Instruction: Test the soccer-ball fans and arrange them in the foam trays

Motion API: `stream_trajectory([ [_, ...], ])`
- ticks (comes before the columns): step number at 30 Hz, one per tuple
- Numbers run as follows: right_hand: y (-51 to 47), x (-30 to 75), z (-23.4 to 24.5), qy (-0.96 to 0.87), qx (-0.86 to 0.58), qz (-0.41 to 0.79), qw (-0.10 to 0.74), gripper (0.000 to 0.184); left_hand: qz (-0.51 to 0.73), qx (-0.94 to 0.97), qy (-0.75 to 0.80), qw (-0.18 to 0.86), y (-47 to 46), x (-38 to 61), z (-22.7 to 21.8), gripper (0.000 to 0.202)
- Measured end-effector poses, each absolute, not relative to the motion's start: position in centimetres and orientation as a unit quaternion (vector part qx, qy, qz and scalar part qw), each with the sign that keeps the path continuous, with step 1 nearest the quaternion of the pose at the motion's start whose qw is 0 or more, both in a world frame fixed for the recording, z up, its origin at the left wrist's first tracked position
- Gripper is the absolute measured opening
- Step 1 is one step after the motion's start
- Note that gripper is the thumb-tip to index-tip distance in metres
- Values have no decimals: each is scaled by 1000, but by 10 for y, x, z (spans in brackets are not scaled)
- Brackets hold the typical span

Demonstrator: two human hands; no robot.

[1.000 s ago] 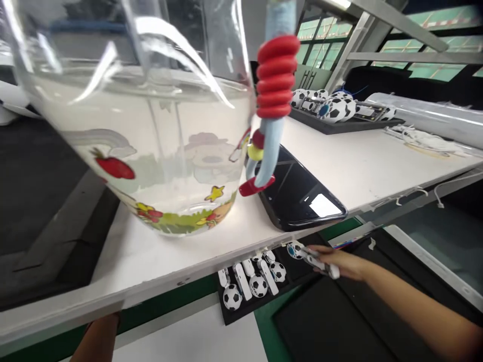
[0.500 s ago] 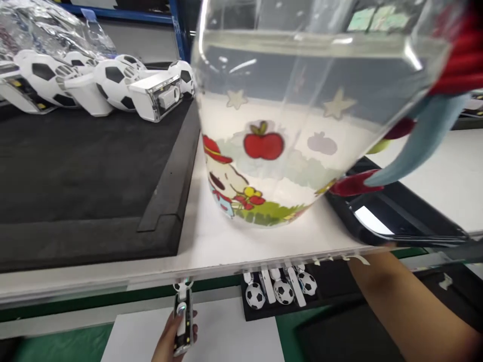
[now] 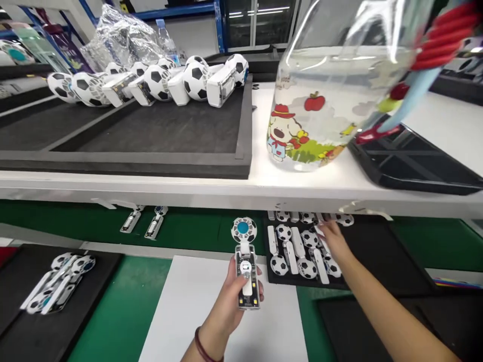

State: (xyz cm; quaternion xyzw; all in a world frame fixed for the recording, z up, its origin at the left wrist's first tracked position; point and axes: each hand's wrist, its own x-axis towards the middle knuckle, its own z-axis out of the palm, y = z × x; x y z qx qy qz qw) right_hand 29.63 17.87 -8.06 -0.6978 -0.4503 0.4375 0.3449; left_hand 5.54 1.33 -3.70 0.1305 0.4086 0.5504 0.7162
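Observation:
My left hand (image 3: 230, 296) is closed round a mini handheld fan (image 3: 247, 281) and holds it upright above a white sheet (image 3: 181, 306), thumb on its front. The fan has a clear body with a visible circuit board and a round football-patterned head with a blue centre. My right hand (image 3: 335, 241) reaches into a black foam tray (image 3: 385, 256) on the right, fingers closed on a white football-patterned fan (image 3: 320, 231) among several others. Its fingertips are partly hidden among the fans.
A shelf (image 3: 260, 191) crosses above the bench, carrying a large water jug (image 3: 313, 125), a dark phone-like slab (image 3: 418, 156) and a foam tray (image 3: 181, 130) with several fans. Two fans (image 3: 154, 226) lie under the shelf. Another black tray (image 3: 94, 286) holds stacked fans at left.
The view has shifted, showing more of the bench. My left hand still holds its fan, now with the head visible. My right hand, hidden beneath the shelf before, now shows at the right tray.

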Motion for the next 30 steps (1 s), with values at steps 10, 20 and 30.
stream_trajectory([
  [10,62,185,58,-339,-319,781,417,67,507,256,416,711,-33,96,25,59],
  [20,30,189,81,-314,-336,751,475,49,503,242,436,706,-63,110,48,61],
  [30,28,185,82,-325,-352,728,491,45,504,269,404,714,-64,104,49,57],
])
